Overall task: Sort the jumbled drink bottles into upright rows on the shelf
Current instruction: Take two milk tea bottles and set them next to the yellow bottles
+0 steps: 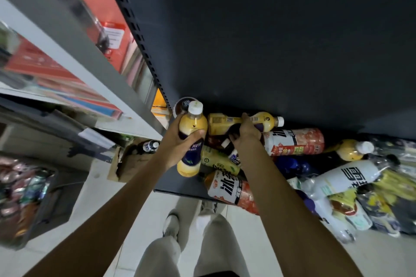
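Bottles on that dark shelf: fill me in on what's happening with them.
A person is sorting drink bottles. The left hand grips a yellow bottle, cap up, at the left end of the shelf. The right hand grips a second yellow bottle lying on its side at the back. The other bottles lie jumbled to the right; no upright row shows yet.

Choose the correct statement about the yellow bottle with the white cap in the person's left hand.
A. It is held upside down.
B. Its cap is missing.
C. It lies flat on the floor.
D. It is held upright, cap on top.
D: the left hand grips the yellow bottle round its middle, white cap uppermost.
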